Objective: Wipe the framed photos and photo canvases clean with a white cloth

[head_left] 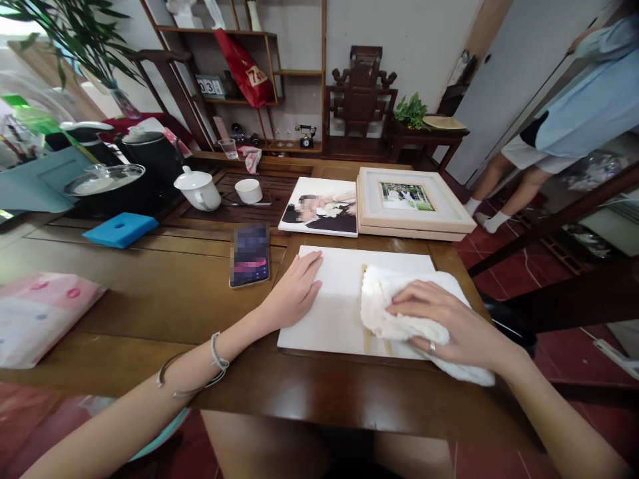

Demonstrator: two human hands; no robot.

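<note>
Gripping a bunched white cloth [382,309] on the white board [337,306] with curled right hand [439,319]; resting left hand [294,293], open and flat, on board's left edge. Noted board flat on tabletop [170,286], partly hidden toward right by cloth. Cannot trace tan strips [367,343] beneath cloth.

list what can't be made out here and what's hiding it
All in the head view:
White panel: part of its right side lies under the white cloth and right hand.
Right hand: its palm faces down, out of sight.
Phone: pixelation hides much of the screen.
Photo print: pixelation hides part of the image.
Person in blue: head cut off by the frame edge.
Packet: left end cut off by the left edge.
</note>
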